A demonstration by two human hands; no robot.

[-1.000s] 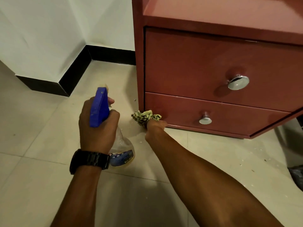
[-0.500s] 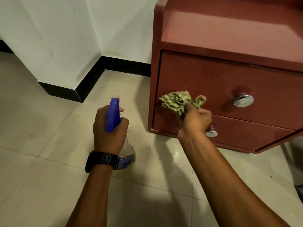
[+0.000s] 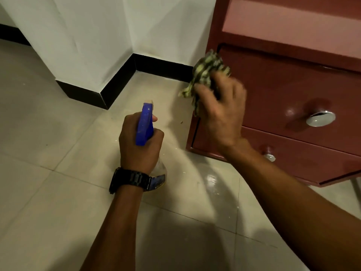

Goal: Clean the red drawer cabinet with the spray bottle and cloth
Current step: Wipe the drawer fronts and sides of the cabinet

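The red drawer cabinet (image 3: 289,90) stands on the floor at the right, with two drawers and a silver knob on each. My right hand (image 3: 222,112) grips a crumpled green patterned cloth (image 3: 205,75) against the upper left corner of the top drawer front. My left hand (image 3: 139,145), with a black watch on the wrist, holds the spray bottle (image 3: 145,124) by its blue trigger head, left of the cabinet and above the floor. The clear body of the bottle is mostly hidden behind my hand.
Beige floor tiles (image 3: 58,192) stretch to the left and toward me. A white wall corner with black skirting (image 3: 109,89) juts out at the upper left, behind the cabinet's left side. The top drawer's knob (image 3: 320,118) sticks out to the right of my right hand.
My right hand has carried the cloth up from the cabinet's bottom left corner to the top drawer's upper left corner. The left hand has kept hold of the bottle.
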